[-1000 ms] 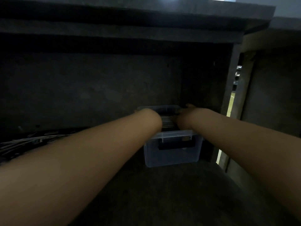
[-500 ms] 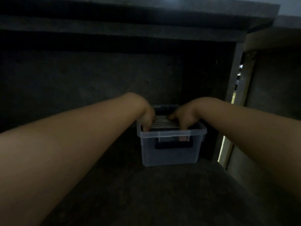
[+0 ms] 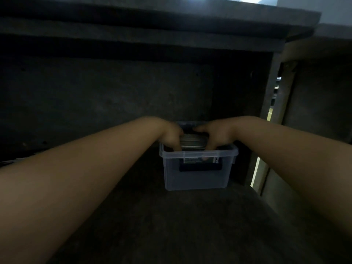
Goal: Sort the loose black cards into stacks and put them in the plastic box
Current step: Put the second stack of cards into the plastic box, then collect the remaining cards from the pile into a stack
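A stack of cards (image 3: 193,142) is being held inside the plastic box (image 3: 198,178) on a dark shelf (image 3: 171,225).
Head view: its ends are being gripped by the curled fingers of the left hand (image 3: 171,136) and right hand (image 3: 216,135); white print behind the box's front wall is too blurred to be read.

You have a plastic box (image 3: 198,178) of translucent, frosted plastic, smooth-walled, with a faint sheen along its rim. The cards (image 3: 193,142) in it show pale layered edges like paper or card stock; their finish cannot be told. The floor (image 3: 171,225) under the box and the back panel (image 3: 99,103) look dark, matt and mottled.
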{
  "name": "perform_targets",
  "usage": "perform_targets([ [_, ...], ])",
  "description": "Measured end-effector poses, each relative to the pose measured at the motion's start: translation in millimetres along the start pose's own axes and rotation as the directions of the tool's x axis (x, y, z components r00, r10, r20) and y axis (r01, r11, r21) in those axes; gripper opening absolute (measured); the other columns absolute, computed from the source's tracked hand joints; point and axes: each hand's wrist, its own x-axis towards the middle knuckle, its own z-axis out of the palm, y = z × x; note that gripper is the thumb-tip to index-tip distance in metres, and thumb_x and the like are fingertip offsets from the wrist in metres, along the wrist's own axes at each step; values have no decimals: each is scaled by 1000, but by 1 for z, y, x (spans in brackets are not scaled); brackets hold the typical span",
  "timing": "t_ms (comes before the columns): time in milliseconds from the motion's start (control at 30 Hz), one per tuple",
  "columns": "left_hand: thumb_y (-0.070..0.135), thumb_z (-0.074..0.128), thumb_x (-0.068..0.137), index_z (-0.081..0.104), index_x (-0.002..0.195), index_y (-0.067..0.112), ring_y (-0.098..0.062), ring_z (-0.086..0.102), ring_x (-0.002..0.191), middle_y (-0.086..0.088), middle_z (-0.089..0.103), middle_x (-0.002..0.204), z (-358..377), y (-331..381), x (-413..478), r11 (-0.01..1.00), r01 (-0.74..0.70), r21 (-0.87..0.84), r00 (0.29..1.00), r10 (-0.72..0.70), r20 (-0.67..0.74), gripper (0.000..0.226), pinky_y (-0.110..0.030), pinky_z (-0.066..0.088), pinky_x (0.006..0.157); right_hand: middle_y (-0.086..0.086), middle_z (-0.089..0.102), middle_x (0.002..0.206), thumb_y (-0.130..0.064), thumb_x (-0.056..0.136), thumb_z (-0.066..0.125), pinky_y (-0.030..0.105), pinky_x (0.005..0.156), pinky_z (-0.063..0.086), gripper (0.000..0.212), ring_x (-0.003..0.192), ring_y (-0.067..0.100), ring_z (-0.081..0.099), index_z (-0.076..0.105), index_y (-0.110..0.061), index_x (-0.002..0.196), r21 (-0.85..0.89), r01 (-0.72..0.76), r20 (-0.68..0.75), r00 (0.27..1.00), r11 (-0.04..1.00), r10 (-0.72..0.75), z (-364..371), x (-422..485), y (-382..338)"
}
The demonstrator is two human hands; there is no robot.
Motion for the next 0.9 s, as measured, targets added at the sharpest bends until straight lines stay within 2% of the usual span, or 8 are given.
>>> perform_targets([
  [67, 37, 72, 86, 46, 145, 21, -19, 52, 124, 0, 52, 141, -1, -7, -13, 974, -54, -222, 997, 41, -64, 66, -34, 41, 107, 1, 38, 153, -38, 78, 80, 41, 111, 39, 96, 132, 23, 44, 24, -29, 155, 25, -5, -13, 1000, 1000, 6, 0, -2, 0],
  [133, 43, 67, 90, 41, 148, 21, -15, 43, 133, 1, 45, 148, 3, -16, -22, 913, -100, -397, 987, 41, -154, 68, -25, 32, 105, 2, 42, 149, -34, 82, 77, 40, 107, 43, 89, 127, 24, 48, 26, -29, 154, 52, -13, -44, 999, 999, 15, 1, -5, 0],
  [233, 46, 48, 100, 38, 150, 21, -12, 36, 138, 1, 37, 156, 13, -30, -30, 840, -143, -523, 956, -20, -292, 57, -23, 25, 108, 4, 44, 148, -28, 88, 72, 38, 107, 42, 75, 127, 25, 49, 33, -27, 152, 94, -13, -116, 993, 996, 23, 1, -13, -2],
  [367, 38, 34, 107, 36, 151, 22, -21, 30, 145, -1, 32, 159, 22, -57, -45, 883, 8, -469, 957, -143, -254, 47, -36, 20, 118, 4, 51, 143, -24, 91, 68, 36, 106, 42, 55, 125, 23, 51, 49, -22, 143, 158, -3, -215, 976, 988, 37, -1, -22, -15],
  [500, 28, 44, 104, 46, 145, 13, -22, 39, 139, -3, 41, 153, 36, -105, -71, 966, 147, -211, 980, -171, -99, 43, -34, 26, 117, -1, 61, 129, -22, 93, 64, 24, 92, 42, 36, 117, 16, 56, 62, -20, 129, 284, 117, -398, 917, 952, 6, -11, -30, -53],
  [633, 25, 47, 103, 50, 143, 13, -25, 44, 134, -7, 47, 149, 52, -155, -121, 934, 274, -231, 944, -307, -123, 42, -30, 32, 112, 0, 66, 124, -16, 94, 59, 19, 94, 40, 27, 117, 16, 58, 69, -15, 119, 271, 303, -550, 828, 913, -112, -12, -36, -122],
  [767, 43, 44, 103, 46, 147, 18, -25, 38, 140, -7, 39, 155, 86, -201, -158, 846, 335, -413, 868, -448, -213, 50, -27, 28, 112, 1, 65, 125, -19, 94, 59, 21, 94, 41, 28, 117, 18, 58, 68, -18, 121, 237, 351, -490, 848, 906, -201, 19, -22, -188],
  [900, 65, 51, 89, 34, 152, 30, -22, 30, 146, 0, 30, 160, 117, -229, -181, 807, 309, -503, 890, -432, -145, 74, -32, 21, 117, 3, 59, 134, -20, 92, 62, 27, 100, 44, 44, 119, 19, 56, 55, -20, 136, 394, 311, -351, 921, 865, -171, 68, 10, -225],
])
